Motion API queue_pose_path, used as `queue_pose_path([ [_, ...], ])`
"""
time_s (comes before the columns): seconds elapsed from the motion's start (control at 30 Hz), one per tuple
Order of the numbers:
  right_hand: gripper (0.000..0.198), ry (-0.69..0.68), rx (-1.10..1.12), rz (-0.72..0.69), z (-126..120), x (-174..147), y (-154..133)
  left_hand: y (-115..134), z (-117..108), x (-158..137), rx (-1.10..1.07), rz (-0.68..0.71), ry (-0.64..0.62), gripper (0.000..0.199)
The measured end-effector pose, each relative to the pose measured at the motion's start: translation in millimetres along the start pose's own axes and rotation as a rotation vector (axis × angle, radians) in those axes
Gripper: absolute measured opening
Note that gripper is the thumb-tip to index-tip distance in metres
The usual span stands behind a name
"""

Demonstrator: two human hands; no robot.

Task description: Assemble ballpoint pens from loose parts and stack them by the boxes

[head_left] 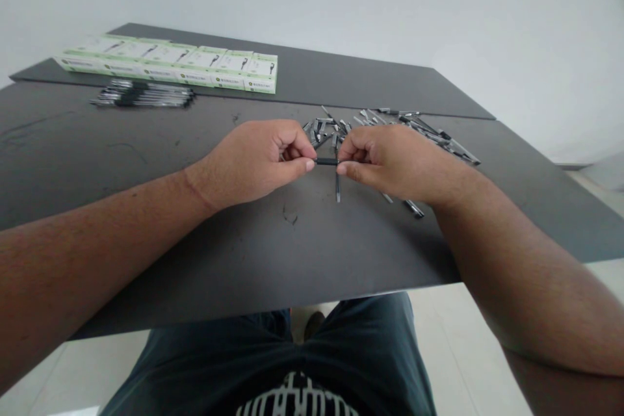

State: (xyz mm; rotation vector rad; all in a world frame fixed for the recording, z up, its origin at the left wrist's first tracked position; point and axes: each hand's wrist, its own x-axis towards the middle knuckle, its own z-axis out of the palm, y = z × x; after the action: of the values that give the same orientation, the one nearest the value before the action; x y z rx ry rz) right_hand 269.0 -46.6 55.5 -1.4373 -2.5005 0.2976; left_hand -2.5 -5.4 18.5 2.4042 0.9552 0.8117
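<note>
Between my two hands, a pen (326, 161) lies level above the table, its black grip section showing in the gap. My left hand (266, 157) pinches one end between thumb and fingers. The other end is pinched the same way by my right hand (390, 159). Both tips of the pen are hidden inside my fingers. Just behind my hands lies a loose heap of pen parts (322, 129), with caps and clear barrels mixed together. One slim pen piece (338, 188) points toward me below the gap.
More pen parts (443, 138) spread out to the right, behind my right hand. At the left lies a bundle of pens (143, 95). Behind it, a row of green-and-white boxes (214, 68) stands along a seam of the dark table (234, 266). The table's front edge is near my lap.
</note>
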Motion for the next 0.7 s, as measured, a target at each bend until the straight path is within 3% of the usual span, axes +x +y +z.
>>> queue_pose_path([
  [0.13,0.027,-0.006,-0.046,-0.049,-1.2,-0.1,-0.8,-0.4,0.4,-0.5,0.0,-0.001,0.002,0.011],
  [0.27,0.02,0.015,-0.012,-0.017,-1.1,-0.5,-0.8,-0.7,0.0,-0.9,0.005,0.005,0.006,0.012],
  [0.43,0.03,-0.004,-0.053,-0.047,-1.3,-0.2,-1.2,-0.3,-0.4,-0.5,0.011,0.005,0.0,0.011],
  [0.6,0.019,-0.002,-0.008,-0.023,-0.2,0.1,-0.8,0.2,-0.3,-0.1,0.017,0.008,-0.004,0.011],
  [0.7,0.024,-0.01,-0.024,-0.042,-0.1,0.2,-0.8,0.2,-0.4,0.2,0.018,0.01,-0.012,0.012],
])
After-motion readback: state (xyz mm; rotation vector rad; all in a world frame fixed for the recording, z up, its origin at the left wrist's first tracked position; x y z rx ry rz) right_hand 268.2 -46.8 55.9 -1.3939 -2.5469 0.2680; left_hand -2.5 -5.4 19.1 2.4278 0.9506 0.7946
